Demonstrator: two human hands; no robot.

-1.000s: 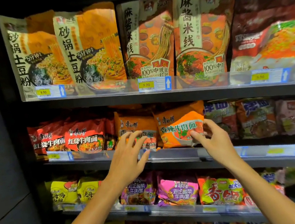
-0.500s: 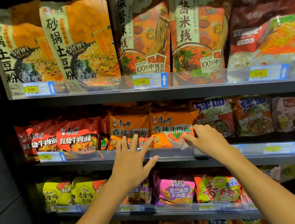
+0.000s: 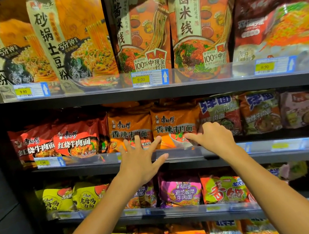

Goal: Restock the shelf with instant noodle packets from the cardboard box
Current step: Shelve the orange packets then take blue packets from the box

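Two orange instant noodle packets stand upright side by side on the middle shelf: the left one and the right one. My left hand is spread open in front of them, its fingertips touching the lower fronts of both packets. My right hand holds the right packet at its lower right edge, with the thumb across the front and the fingers curled round the side. The cardboard box is out of view.
Red noodle packets sit left of the orange ones, and green-and-blue packets to the right. Tall noodle bags fill the shelf above. Yellow, purple and green packets fill the shelf below. A dark panel bounds the left side.
The right orange packet, tilted a second ago, now stands upright beside its neighbour. Both hands have moved in closer to the packets, and the camera has come nearer the shelf.
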